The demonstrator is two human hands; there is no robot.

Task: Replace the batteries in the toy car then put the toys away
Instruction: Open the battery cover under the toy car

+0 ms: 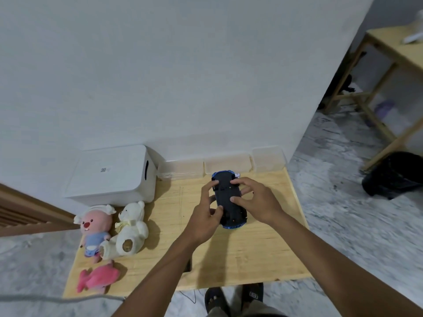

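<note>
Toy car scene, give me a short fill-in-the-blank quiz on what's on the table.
1. The car is held with its ____ facing up.
2. It is held by ____ hands.
3. The white bear lies between the car and the ____ plush in blue.
4. The white box stands against the ____.

Answers: underside; both; pink; wall

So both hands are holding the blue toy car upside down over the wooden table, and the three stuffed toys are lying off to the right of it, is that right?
Not quite. In the head view the three stuffed toys, the pink-faced plush, the white teddy bear and the pink plush, lie to the left of the toy car, not the right. The rest holds: the left hand and right hand hold it underside up over the wooden table.
</note>
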